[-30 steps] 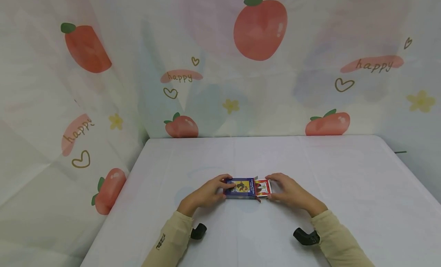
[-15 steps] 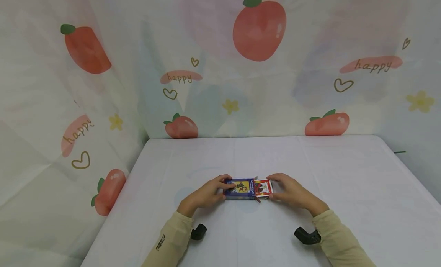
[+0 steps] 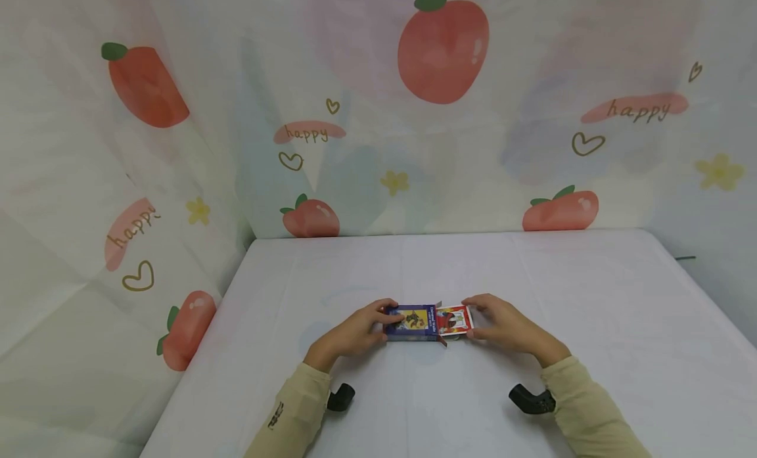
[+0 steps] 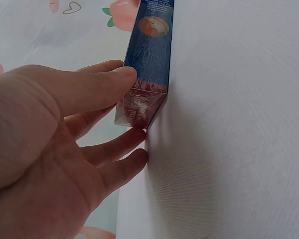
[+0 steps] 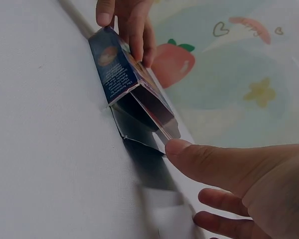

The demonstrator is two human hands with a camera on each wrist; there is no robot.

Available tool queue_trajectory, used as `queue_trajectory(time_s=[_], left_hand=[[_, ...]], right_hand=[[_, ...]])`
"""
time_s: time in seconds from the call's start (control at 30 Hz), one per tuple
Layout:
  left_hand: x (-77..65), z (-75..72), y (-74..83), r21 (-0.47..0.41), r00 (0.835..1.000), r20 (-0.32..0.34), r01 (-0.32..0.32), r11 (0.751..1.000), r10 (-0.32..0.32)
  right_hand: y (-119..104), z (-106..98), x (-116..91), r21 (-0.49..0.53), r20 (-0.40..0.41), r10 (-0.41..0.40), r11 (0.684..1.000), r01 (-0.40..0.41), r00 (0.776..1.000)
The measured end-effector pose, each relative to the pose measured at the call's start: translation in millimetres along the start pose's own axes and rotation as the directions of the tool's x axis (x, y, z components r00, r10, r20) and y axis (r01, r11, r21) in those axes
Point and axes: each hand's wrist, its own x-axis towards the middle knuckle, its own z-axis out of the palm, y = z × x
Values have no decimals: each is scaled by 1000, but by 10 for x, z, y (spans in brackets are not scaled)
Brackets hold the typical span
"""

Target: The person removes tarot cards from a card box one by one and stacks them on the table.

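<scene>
A blue card box (image 3: pixel 421 333) with a yellow picture panel lies on the white table, its right end open. From that end sticks a red-and-white card (image 3: pixel 454 320); how many cards lie under it is hidden. My left hand (image 3: pixel 349 333) grips the box's left end, thumb (image 4: pixel 109 87) on its near side and a finger over the top. My right hand (image 3: pixel 511 323) pinches the card's outer end between thumb and fingers. In the right wrist view, the box's end flap (image 5: pixel 139 162) hangs out dark below the card, and the card's thin edge (image 5: pixel 152 113) shows inside the opening.
A white cloth covers the table (image 3: pixel 402 405). Fabric with fruit, hearts and "happy" prints (image 3: pixel 367 83) hangs behind and at the left. Black curved pieces (image 3: pixel 342 397) sit by both cuffs, close over the tabletop.
My right hand has moved slightly right, and the card sticks farther out of the box. The left hand and the box stay in place.
</scene>
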Motion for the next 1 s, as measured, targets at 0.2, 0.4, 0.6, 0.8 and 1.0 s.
queue_trajectory(time_s=[0.2, 0.4, 0.6, 0.8, 1.0], left_hand=[[7, -7, 4, -10, 1000, 1, 4, 1000, -4], [9, -3, -3, -5, 1000, 3, 2, 1000, -2], [7, -7, 9, -7, 1000, 1, 6, 1000, -6], [-1, 8, 13, -12, 1000, 2, 29, 999, -29], [20, 20, -3, -13, 999, -4, 32, 999, -32]], right_hand=[[3, -49, -12, 9, 17, 36, 999, -36, 999], [9, -107, -34, 6, 25, 52, 999, -52, 998], [20, -155, -48, 23, 42, 74, 997, -75, 996], [35, -196, -64, 28, 57, 86, 996, -88, 995], [86, -263, -47, 44, 66, 80, 996, -83, 995]])
